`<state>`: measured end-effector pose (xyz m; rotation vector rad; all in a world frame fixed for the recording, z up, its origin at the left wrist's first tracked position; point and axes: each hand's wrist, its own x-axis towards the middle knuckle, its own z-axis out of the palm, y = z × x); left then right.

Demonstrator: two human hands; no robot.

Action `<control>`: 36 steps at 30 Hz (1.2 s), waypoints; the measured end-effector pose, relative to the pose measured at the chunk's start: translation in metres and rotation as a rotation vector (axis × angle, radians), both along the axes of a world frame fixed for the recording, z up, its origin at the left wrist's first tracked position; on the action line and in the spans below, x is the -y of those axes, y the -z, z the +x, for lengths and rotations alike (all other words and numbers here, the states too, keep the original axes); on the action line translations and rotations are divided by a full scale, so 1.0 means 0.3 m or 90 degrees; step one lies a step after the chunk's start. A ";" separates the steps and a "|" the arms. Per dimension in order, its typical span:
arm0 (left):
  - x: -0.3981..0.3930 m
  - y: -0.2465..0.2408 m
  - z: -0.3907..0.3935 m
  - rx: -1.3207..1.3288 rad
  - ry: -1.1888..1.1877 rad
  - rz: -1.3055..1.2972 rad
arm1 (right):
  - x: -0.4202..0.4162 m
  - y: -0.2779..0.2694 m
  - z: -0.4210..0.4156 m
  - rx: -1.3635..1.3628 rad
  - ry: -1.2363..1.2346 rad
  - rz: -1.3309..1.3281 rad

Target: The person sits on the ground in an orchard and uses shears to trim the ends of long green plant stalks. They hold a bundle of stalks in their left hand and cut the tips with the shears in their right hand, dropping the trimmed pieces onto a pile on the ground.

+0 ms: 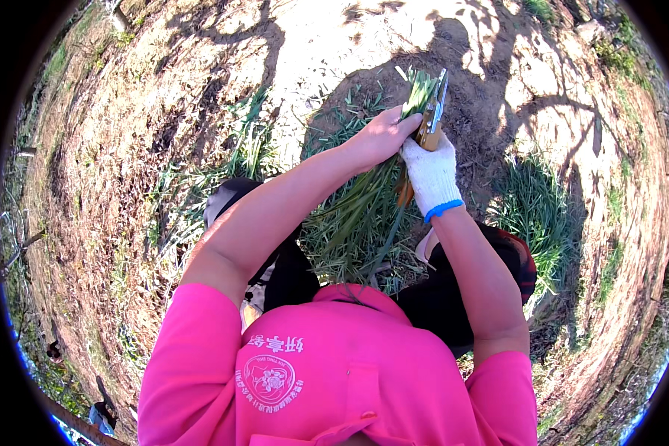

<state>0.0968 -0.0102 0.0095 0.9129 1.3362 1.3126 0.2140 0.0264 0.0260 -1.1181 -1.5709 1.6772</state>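
My left hand (387,136) is bare and gripped around a bundle of long green grass-like leaves (421,92). The bundle's pale cut ends point away from me, and its long leaf tips hang back toward my knees. My right hand (432,167) wears a white knit glove with a blue cuff. It grips a cutting tool (436,111) with a metal blade and a yellow-brown handle; the tool's exact type is unclear. The blade lies along the right side of the bundle, close to my left thumb. An orange part shows below the glove, partly hidden by leaves.
Short cut leaf pieces (340,245) cover the ground between my legs. A pile of long green leaves (535,217) lies at the right, and more leaves (251,145) lie at the left. Tree shadows cross the dry soil (474,139) ahead. A small trunk (118,18) stands at the far left.
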 end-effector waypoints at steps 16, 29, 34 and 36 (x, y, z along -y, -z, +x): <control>0.030 -0.073 -0.156 0.076 0.089 0.027 | -0.053 -0.119 0.129 0.008 -0.065 -0.132; 0.089 -0.137 -0.180 -0.024 0.172 -0.069 | -0.018 -0.077 0.211 0.246 -0.270 0.141; 0.101 -0.133 -0.176 -0.051 0.203 -0.063 | -0.023 -0.126 0.186 0.313 -0.284 0.152; 0.104 -0.154 -0.166 -0.093 0.213 -0.101 | -0.018 -0.128 0.179 0.315 -0.293 0.120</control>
